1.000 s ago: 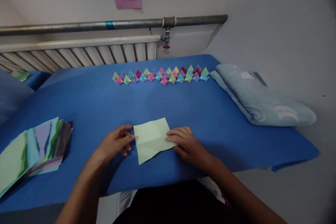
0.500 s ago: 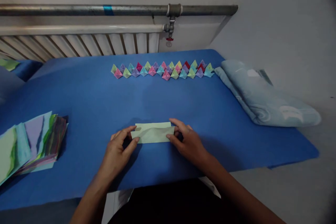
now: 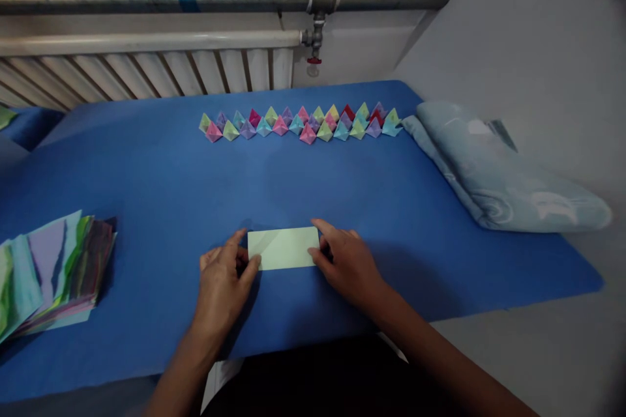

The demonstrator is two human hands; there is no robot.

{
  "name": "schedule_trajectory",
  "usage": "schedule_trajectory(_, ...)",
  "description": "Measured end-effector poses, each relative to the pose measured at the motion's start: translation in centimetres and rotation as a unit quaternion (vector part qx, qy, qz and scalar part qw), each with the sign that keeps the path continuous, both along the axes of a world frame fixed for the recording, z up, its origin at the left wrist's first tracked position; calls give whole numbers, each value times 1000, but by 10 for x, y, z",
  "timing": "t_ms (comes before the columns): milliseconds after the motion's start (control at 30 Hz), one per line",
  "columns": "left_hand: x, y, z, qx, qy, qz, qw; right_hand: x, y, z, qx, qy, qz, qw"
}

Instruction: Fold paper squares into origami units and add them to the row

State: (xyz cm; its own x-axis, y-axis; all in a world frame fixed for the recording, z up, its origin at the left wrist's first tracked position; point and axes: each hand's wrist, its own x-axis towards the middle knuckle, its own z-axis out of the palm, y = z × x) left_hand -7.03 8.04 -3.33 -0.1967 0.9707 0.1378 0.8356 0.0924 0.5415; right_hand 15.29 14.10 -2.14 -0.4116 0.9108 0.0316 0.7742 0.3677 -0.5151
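A pale green paper, now a flat folded rectangle, lies on the blue table cover near the front edge. My left hand holds its left end, thumb on the lower left corner and index finger near the upper left one. At the right end my right hand grips the paper, with the thumb on its face and the index finger at the top right corner. The other fingers of both hands are curled and partly hidden.
Small folded paper pieces in many colours stand in two rows at the back. A fanned stack of coloured paper lies at left. A folded light-blue cloth rests at right. Behind run a radiator and a metal pipe.
The paper's raised upper layer has come down flat, its edges now lined up. Both hands remain at its ends. The view has shifted slightly.
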Motion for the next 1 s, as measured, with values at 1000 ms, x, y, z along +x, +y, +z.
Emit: schedule_trajectory(1000, 26, -21, -2, 141, 151, -141, 968, -8, 38, 39, -105, -103, 106, 983)
